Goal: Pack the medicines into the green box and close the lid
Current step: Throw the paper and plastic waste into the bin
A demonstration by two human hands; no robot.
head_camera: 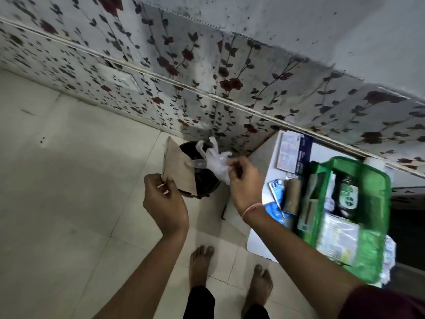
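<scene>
My left hand (164, 199) grips a brown paper bag (178, 168) by its lower edge, held over a dark round bin (202, 180) on the floor. My right hand (243, 178) pinches a crumpled clear plastic bag (215, 161) above the same bin. To the right, the green box (377, 194) stands open on a white surface (259, 245), with medicine packets, a dark bottle (347, 192) and strips inside. Blue blister strips (276, 192) and a brown roll (293, 195) lie beside its left wall.
A floral-papered wall runs behind the bin. A white and blue carton (293, 154) lies behind the green box. Pale floor tiles spread to the left. My bare feet (230, 272) stand at the bottom, near the white surface's corner.
</scene>
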